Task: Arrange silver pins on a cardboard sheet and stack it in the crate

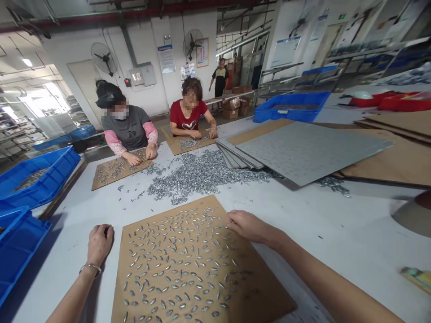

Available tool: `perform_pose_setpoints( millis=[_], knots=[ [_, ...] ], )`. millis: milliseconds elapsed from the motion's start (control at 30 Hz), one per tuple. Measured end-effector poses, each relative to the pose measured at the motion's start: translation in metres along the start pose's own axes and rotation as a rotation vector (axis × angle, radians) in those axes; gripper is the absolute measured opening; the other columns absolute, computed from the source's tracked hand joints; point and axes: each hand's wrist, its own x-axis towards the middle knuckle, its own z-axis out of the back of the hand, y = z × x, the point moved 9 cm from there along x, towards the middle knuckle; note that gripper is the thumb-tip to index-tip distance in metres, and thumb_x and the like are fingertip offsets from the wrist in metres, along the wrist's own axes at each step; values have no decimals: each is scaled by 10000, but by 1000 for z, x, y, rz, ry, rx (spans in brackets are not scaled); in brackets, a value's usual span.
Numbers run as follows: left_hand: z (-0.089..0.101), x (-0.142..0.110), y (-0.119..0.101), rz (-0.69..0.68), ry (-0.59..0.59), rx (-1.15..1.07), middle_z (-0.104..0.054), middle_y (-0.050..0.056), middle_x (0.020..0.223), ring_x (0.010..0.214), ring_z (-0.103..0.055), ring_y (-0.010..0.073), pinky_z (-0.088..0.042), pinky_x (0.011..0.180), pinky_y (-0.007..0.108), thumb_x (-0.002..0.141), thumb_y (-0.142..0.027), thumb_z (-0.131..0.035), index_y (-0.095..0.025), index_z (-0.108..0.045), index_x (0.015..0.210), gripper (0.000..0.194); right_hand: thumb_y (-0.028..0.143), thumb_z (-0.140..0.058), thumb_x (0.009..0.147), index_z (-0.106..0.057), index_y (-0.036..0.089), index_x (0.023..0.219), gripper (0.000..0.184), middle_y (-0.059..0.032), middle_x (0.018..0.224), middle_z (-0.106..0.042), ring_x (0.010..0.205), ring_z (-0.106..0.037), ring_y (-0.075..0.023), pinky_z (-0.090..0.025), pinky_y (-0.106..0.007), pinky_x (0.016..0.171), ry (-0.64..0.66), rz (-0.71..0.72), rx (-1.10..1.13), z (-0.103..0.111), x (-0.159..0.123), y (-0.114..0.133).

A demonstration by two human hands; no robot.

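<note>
A brown perforated board (262, 300) lies in front of me on the white table, covered with several small silver metal pieces (175, 260). My left hand (99, 242) rests closed at the board's left edge, fingers curled down against the table; nothing shows in it. My right hand (244, 224) lies on the board's upper right edge with fingers bent together over the pieces there; what they hold, if anything, is hidden. A large loose heap of the same silver pieces (202, 175) lies just beyond the board.
Two people sit across the table at their own brown boards (101, 177) (175, 146). Grey perforated sheets (303, 152) and cardboard lie at right. Blue bins stand at left (40, 179) and at the far right (289, 107). A person stands in the background.
</note>
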Motion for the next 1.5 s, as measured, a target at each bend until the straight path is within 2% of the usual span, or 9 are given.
perform_pose_setpoints(
  millis=[167, 333, 467, 633, 800, 1100, 1267, 1500],
  knots=[
    [0, 1, 0, 0, -6, 5, -711, 182, 972, 998, -662, 359, -519, 985, 511, 874, -459, -429, -199, -676, 910, 360, 204, -439, 1000, -618, 201, 826, 250, -100, 996, -728, 961, -652, -220, -418, -303, 809, 42, -68, -116, -19, -1, 6],
    [3, -1, -3, -13, -20, 25, -715, 177, 964, 988, -662, 347, -512, 992, 490, 895, -454, -419, -203, -677, 895, 360, 208, -489, 994, -632, 195, 771, 265, -105, 878, -707, 857, -653, -226, -384, -304, 703, 38, -111, -139, -27, 12, 11],
    [3, -2, -3, -19, -25, 33, -712, 168, 942, 984, -665, 341, -512, 985, 478, 899, -447, -421, -204, -680, 885, 355, 194, -532, 967, -640, 202, 771, 223, -87, 858, -691, 832, -647, -225, -354, -298, 673, 12, -132, -130, -23, 15, 6],
    [0, -2, -1, -16, -12, 31, -715, 168, 952, 987, -661, 348, -507, 990, 489, 902, -451, -417, -201, -680, 906, 364, 288, -555, 981, -673, 213, 809, 221, -60, 843, -686, 842, -636, -205, -339, -275, 682, -26, -163, -104, -14, 18, -7],
    [-2, -2, 1, -8, -6, 32, -712, 184, 974, 998, -659, 359, -513, 985, 498, 902, -456, -408, -183, -685, 930, 390, 262, -604, 942, -642, 203, 761, 195, -58, 842, -684, 832, -633, -198, -305, -274, 655, 10, -156, -102, -18, 24, -7],
    [-4, -4, 3, 6, -8, 33, -705, 183, 980, 1007, -652, 357, -509, 1007, 498, 908, -443, -407, -172, -694, 949, 397, 216, -444, 1020, -651, 187, 845, 273, -119, 993, -734, 932, -649, -223, -359, -285, 716, 8, -134, -114, -19, 23, -6],
    [-4, -6, 3, 7, -6, 29, -710, 168, 986, 995, -651, 343, -511, 1001, 485, 912, -436, -420, -181, -698, 950, 379, 191, -474, 985, -630, 194, 780, 257, -74, 883, -727, 837, -640, -189, -336, -270, 673, 24, -119, -93, -23, 23, -6],
    [-4, -7, 3, 12, -5, 13, -705, 164, 984, 999, -651, 338, -509, 1004, 477, 910, -443, -428, -177, -700, 948, 382, 183, -510, 959, -667, 197, 796, 227, -57, 855, -716, 824, -635, -182, -329, -266, 681, -40, -108, -57, -5, 30, -5]
  ],
)
